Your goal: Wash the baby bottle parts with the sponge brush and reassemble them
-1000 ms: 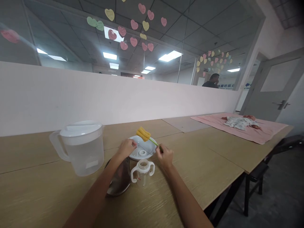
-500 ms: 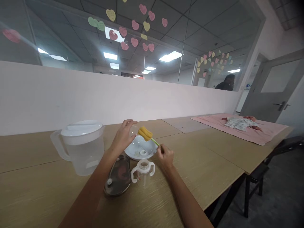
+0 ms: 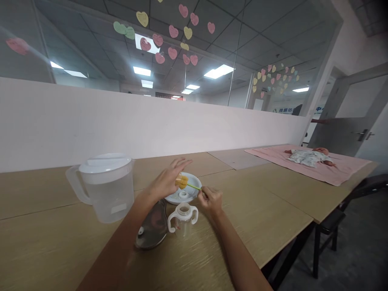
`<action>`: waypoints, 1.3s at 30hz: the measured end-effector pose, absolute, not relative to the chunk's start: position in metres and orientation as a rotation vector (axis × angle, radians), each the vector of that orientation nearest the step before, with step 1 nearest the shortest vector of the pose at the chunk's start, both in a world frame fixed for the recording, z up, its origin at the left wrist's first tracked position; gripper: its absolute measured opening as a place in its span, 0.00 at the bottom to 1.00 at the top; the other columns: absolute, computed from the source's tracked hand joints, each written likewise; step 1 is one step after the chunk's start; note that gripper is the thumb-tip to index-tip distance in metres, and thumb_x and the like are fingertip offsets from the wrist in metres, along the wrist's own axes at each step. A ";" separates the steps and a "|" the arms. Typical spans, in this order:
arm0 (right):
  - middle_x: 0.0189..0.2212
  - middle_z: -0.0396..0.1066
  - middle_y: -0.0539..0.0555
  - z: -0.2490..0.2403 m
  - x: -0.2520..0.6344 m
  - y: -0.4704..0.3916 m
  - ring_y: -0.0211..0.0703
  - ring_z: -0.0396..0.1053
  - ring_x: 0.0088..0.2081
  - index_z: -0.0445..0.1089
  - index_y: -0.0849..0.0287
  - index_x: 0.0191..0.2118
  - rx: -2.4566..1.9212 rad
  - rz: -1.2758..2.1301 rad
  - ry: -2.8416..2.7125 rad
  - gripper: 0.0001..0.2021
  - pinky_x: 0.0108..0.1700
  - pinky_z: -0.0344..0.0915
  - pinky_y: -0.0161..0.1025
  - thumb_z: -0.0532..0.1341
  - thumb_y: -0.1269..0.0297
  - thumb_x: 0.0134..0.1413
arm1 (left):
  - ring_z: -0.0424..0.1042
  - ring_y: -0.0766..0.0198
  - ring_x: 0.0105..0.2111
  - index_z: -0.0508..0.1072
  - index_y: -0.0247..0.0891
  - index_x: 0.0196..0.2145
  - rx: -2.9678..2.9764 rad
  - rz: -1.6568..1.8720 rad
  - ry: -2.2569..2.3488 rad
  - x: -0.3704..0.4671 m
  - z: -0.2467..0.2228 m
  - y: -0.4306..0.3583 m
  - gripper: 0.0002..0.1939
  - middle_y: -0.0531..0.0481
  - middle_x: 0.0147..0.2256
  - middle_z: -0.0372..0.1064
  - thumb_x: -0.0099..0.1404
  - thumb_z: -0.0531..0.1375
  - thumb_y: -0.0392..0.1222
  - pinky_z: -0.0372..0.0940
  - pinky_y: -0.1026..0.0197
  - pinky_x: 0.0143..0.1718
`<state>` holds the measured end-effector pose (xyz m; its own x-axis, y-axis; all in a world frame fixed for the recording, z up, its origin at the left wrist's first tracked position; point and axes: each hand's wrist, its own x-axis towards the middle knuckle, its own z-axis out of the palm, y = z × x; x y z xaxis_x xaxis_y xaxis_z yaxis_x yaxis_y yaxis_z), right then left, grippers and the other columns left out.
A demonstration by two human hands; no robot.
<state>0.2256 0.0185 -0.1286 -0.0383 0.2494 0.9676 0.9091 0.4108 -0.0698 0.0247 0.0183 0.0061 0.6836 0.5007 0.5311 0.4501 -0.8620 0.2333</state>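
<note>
Wall (image 3: 169,125): white, along far edge of surface (image 3: 257,218)
Glass (image 3: 206,46): above wall, heart notes (image 3: 188,32)
Lights (image 3: 220,71): panels, on
Door (image 3: 341,135): grey, past far right corner
Stool (image 3: 329,223): black, by right edge
Floor (image 3: 360,250): dark grey

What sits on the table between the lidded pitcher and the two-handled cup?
The kidney-shaped tray lies there, partly hidden by the left forearm, as the head view shows.

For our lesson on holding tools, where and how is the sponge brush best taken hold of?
Probably by the end of its thin green handle, from the right, between thumb and fingers, where the right hand has it. The handle is slim and runs rightward from the bulky yellow sponge head, whose opposite side the left hand crowds.
</note>
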 end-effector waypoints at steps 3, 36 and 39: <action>0.14 0.62 0.47 -0.128 0.227 0.017 0.32 0.56 0.18 0.65 0.59 0.22 -1.032 -0.820 -1.561 0.10 0.24 0.49 0.33 0.53 0.67 0.51 | 0.65 0.60 0.50 0.56 0.47 0.58 2.764 0.857 0.716 0.028 0.005 0.016 0.40 0.46 0.59 0.52 0.48 0.54 0.23 0.62 0.57 0.51; 0.12 0.55 0.45 -0.129 0.224 0.017 0.31 0.52 0.16 0.60 0.58 0.21 -1.013 -0.748 -1.480 0.12 0.22 0.50 0.32 0.50 0.67 0.54 | 0.71 0.63 0.28 0.70 0.39 0.41 2.460 0.786 1.099 0.016 0.025 0.005 0.23 0.49 0.35 0.73 0.63 0.47 0.59 0.64 0.61 0.31; 0.12 0.56 0.45 -0.128 0.224 0.016 0.31 0.52 0.16 0.60 0.58 0.21 -1.005 -0.761 -1.489 0.12 0.22 0.50 0.32 0.50 0.67 0.54 | 0.68 0.63 0.23 0.70 0.36 0.32 2.535 0.699 1.273 0.017 0.024 0.007 0.26 0.49 0.25 0.70 0.64 0.43 0.59 0.60 0.61 0.27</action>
